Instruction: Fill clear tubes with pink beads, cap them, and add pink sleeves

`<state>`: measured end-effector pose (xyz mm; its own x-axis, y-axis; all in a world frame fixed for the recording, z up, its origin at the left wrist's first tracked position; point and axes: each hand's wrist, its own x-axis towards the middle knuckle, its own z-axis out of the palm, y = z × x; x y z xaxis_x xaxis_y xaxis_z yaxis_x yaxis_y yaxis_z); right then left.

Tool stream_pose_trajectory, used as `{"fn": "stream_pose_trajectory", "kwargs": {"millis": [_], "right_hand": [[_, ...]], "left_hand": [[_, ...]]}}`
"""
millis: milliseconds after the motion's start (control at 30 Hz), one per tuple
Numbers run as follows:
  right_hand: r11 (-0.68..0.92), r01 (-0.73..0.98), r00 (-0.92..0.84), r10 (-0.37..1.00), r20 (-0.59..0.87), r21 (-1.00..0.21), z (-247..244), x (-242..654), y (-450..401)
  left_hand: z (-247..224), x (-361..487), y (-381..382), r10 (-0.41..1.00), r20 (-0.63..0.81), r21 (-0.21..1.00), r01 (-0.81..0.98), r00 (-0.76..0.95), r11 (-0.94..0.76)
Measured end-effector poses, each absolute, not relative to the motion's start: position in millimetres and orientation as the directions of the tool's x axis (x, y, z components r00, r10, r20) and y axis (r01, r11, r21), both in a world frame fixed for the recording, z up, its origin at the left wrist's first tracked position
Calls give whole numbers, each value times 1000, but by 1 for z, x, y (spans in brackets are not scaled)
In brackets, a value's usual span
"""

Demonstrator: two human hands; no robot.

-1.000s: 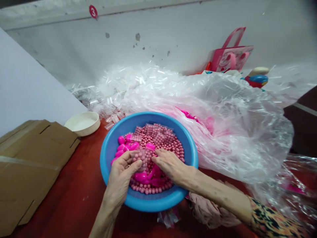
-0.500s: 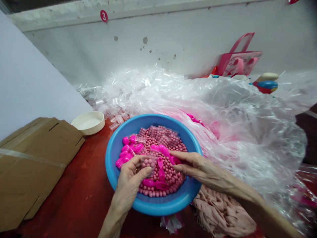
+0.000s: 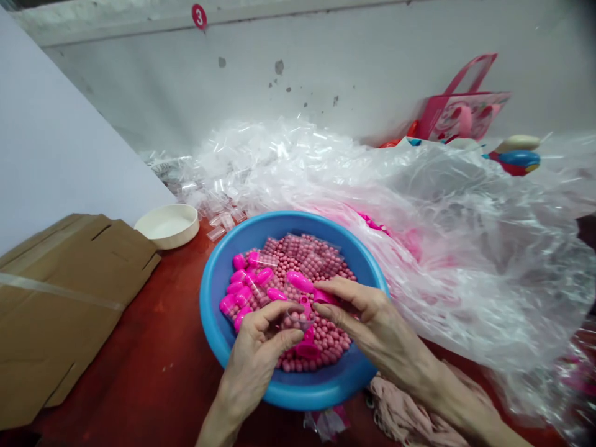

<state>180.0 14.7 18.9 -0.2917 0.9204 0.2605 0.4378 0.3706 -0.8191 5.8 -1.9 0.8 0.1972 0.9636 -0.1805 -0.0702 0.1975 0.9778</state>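
Observation:
Over the blue basin (image 3: 214,292), my left hand (image 3: 261,347) grips a small clear plastic tube (image 3: 296,320) with pink beads inside, its open end facing up and right. Between the thumb and fingers of my right hand (image 3: 367,316) is a bright pink plastic cap (image 3: 325,297), just right of the tube and apart from it. Loose pink beads (image 3: 333,338) fill the basin's bottom. On the left of the basin lie several bead-filled tubes with pink caps (image 3: 242,295). Clear tubes of beads (image 3: 316,253) lie at the far side. More pink caps (image 3: 300,281) rest on the beads.
A large pile of clear plastic tubes and bags (image 3: 288,155) spreads behind and right. Left are a folded cardboard box (image 3: 69,310) and a white round dish (image 3: 170,230). A pinkish cloth (image 3: 405,410) lies right of the basin. A pink bag (image 3: 465,115) leans on the wall.
My left hand has tilted the tube, so its opening now faces my right hand. My right hand has brought the pink cap closer to it. The view has shifted slightly.

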Motion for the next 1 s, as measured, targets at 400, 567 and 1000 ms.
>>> {"fn": "stream_pose_trajectory", "kwargs": {"millis": [400, 567, 1000], "right_hand": [[574, 336, -293, 817, 496, -747, -2, 166, -9], [323, 317, -186, 943, 275, -892, 14, 171, -3], [389, 814, -441, 897, -21, -432, -50, 207, 40]], "left_hand": [[-1, 4, -2, 948, -248, 916, -269, 201, 297], [-1, 3, -1, 924, -261, 881, -324, 278, 346], [-2, 6, -1, 989, -144, 961, -234, 24, 145]]}}
